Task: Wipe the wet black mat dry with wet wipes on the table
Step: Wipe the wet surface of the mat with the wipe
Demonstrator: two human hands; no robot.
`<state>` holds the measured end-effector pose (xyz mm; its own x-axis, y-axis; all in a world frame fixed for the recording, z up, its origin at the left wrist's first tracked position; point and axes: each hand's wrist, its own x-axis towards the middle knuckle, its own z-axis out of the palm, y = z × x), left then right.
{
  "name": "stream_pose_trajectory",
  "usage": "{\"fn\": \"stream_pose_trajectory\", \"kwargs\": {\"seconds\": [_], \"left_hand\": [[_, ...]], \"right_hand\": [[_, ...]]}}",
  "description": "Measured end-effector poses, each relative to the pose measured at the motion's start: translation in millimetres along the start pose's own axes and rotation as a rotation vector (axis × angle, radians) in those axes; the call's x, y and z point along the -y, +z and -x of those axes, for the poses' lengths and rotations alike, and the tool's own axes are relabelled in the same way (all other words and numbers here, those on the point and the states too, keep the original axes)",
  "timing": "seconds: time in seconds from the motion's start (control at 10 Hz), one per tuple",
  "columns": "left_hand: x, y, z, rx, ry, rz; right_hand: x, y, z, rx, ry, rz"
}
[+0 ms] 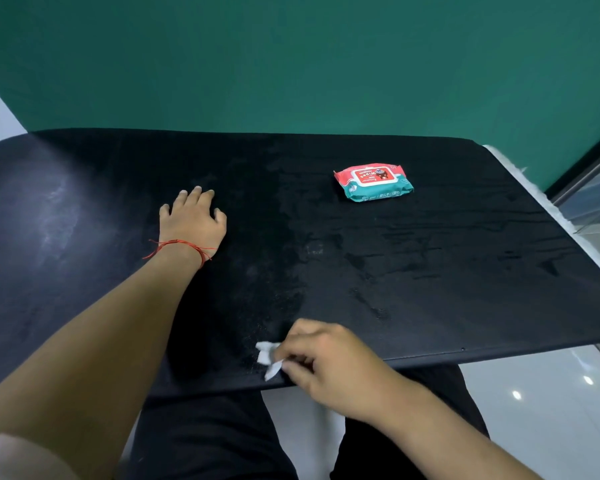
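Note:
The black mat point(430, 258) covers the whole table top and shows wet streaks and patches across its middle and right side. My right hand point(329, 365) grips a crumpled white wipe point(269, 358) at the mat's near edge, and the wipe touches the mat. My left hand point(193, 218) rests on the mat at the centre left, palm down with the fingers spread, a red string around its wrist. A red and teal pack of wet wipes point(373, 182) lies flat on the mat at the far right, apart from both hands.
A green wall point(291, 64) stands right behind the table's far edge. A white strip point(534, 195) runs along the right side of the mat, with a glass and metal frame point(589, 188) beyond it. My dark-trousered legs point(222, 441) are below the near edge.

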<state>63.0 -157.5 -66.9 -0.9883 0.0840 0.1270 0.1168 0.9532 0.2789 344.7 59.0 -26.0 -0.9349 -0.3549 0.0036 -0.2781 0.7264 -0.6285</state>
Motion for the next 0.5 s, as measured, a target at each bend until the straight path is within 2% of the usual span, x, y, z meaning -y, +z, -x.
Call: {"fn": "stream_pose_trajectory", "kwargs": {"seconds": [0.1, 0.2, 0.3, 0.4, 0.5], "left_hand": [[0, -1, 0, -0.001, -0.001, 0.004], [0, -1, 0, -0.003, 0.004, -0.003], [1, -1, 0, 0.0, 0.007, -0.005], [2, -1, 0, -0.002, 0.007, 0.0], [2, 0, 0, -0.004, 0.008, 0.002]], "right_hand": [[11, 7, -5, 0.009, -0.013, 0.011], [17, 19, -21, -0.077, -0.023, 0.043], [34, 34, -28, -0.048, -0.105, 0.063], [34, 32, -16, 0.072, -0.15, 0.044], [18, 18, 0, 0.092, -0.098, 0.102]]}}
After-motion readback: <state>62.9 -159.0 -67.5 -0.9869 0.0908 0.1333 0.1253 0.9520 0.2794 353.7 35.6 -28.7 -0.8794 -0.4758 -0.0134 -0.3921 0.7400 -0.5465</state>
